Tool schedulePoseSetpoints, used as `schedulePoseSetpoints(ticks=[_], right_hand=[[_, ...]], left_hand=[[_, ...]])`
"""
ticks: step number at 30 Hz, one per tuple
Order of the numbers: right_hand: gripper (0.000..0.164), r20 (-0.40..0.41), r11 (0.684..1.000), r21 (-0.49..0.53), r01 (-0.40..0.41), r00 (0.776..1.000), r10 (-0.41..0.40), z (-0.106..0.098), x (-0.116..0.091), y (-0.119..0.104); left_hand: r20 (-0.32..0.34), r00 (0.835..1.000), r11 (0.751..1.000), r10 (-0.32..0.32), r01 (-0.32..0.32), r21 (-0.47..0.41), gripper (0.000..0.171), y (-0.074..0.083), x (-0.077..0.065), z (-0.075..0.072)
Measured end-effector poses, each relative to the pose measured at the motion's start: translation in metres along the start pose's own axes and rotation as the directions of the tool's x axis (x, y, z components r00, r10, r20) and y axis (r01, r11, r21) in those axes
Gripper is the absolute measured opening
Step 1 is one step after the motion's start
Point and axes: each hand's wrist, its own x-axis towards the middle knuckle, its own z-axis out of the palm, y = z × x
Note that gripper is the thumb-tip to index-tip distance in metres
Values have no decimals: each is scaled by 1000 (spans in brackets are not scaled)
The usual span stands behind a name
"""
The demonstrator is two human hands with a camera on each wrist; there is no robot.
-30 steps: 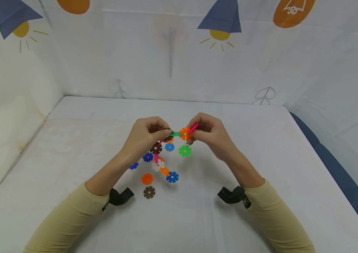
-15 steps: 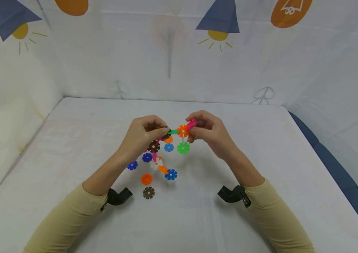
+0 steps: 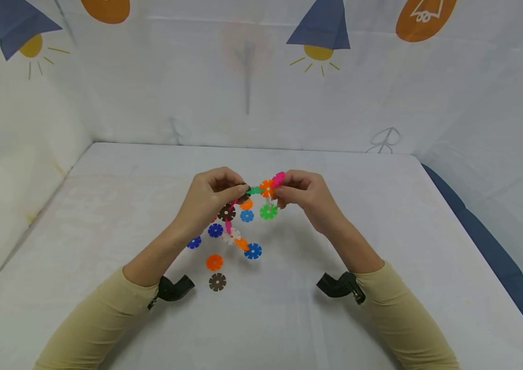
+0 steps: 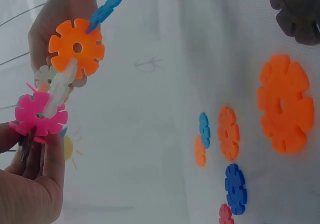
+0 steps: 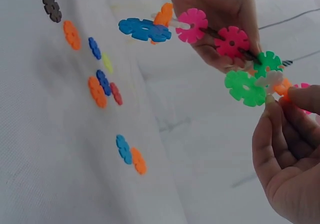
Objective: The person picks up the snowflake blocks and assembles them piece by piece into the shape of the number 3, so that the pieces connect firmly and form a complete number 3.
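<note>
A chain of interlocking notched plastic discs is held up between both hands. My left hand pinches it at a dark brown disc, mostly covered by the fingertips. From there the chain hangs through another brown disc and a white disc to a blue disc. A green disc bridges across to an orange disc, which my right hand pinches at its edge. A pink disc slots into that orange one, and a light green disc hangs below.
Loose discs lie on the white table under the chain: an orange disc, a grey-brown disc, a dark blue disc and a light blue disc among them. White cloth walls enclose the table's back and sides.
My right fingers have shifted from the pink disc down to the orange disc's edge, leaving the pink disc more exposed. The chain's hanging end has swung slightly; the left hand keeps its pinch.
</note>
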Motion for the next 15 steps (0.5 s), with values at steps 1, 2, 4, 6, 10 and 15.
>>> schedulePoseSetpoints(ticks=[1, 2, 4, 6, 10, 15], right_hand=[[10, -8, 1000, -8, 5, 1000, -5, 0, 0, 0], [10, -16, 1000, -11, 11, 1000, -11, 0, 0, 1], [9, -33, 1000, -10, 29, 999, -29, 1, 0, 0], [8, -45, 998, 3, 55, 997, -55, 1, -1, 1], [8, -59, 995, 21, 93, 994, -92, 0, -1, 0], [8, -46, 994, 28, 105, 993, -104, 0, -2, -1]], left_hand=[[2, 1000, 1000, -3, 3, 2, 15, 0, 0, 1], [4, 1000, 1000, -4, 4, 1, 15, -1, 0, 1], [15, 1000, 1000, -13, 13, -9, 15, -2, 0, 3], [27, 1000, 1000, -15, 15, -25, 15, -3, 1, 5], [59, 998, 998, -27, 30, -47, 17, -4, 1, 7], [83, 996, 999, -28, 31, -33, 18, -2, 0, 8]])
